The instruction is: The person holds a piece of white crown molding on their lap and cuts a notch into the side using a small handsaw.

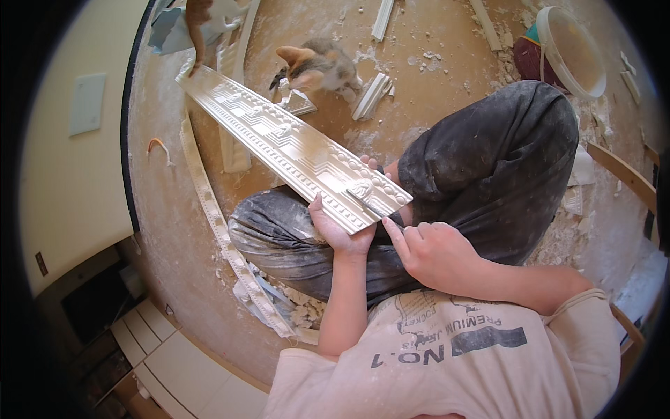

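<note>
A long white ornate plaster cornice moulding (285,139) lies slantwise across my lap, its near end over my crossed legs. My left hand (345,233) holds this end from underneath; the thumb is at the near edge, and fingertips show past the far edge. In my right hand (437,254) is a thin grey metal tool (366,204), perhaps a small spatula. Its blade lies over the relief close to the cut end, and my index finger is extended along it. The tool's handle is mostly hidden by my fingers.
A calico kitten (324,68) stands just beyond the moulding. Another cat (207,23) is by its far end. Plaster offcuts (372,96), crumbs and a long curved moulding strip (217,220) litter the dusty floor. A plastic bucket (596,84) lies tipped at upper right.
</note>
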The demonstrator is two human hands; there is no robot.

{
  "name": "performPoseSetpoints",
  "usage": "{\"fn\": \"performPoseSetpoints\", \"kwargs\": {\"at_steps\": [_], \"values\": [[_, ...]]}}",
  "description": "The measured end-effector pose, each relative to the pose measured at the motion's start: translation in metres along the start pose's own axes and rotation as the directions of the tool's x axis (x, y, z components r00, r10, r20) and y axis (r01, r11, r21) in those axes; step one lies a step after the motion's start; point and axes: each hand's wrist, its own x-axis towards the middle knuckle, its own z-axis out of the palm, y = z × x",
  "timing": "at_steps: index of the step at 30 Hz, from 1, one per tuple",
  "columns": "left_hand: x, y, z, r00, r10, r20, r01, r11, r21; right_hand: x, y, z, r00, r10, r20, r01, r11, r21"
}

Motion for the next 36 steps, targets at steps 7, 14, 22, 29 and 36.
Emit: {"fn": "performPoseSetpoints", "kwargs": {"at_steps": [7,14,22,29,36], "values": [[0.006,-0.001,-0.001,1.0,-0.024,-0.011,0.024,1.0,0.019,0.04,0.005,0.021,0.995,0.053,-0.087,-0.047,0.997,0.068],[0.004,-0.003,-0.001,1.0,-0.008,-0.014,0.008,1.0,0.001,0.017,0.007,0.013,0.997,0.021,-0.074,-0.016,0.998,0.061],[0.0,-0.002,-0.001,0.999,0.001,-0.042,0.0,1.0,0.022,0.002,0.005,0.005,0.999,0.013,-0.033,-0.011,0.998,0.058],[0.005,-0.002,-0.005,0.998,-0.004,-0.057,0.005,1.0,0.011,0.041,0.008,0.028,0.99,0.053,-0.128,-0.04,0.994,0.102],[0.006,-0.001,-0.007,1.0,0.005,-0.023,-0.005,1.0,-0.017,0.021,0.003,0.008,0.997,0.031,-0.066,-0.027,0.998,0.063]]}}
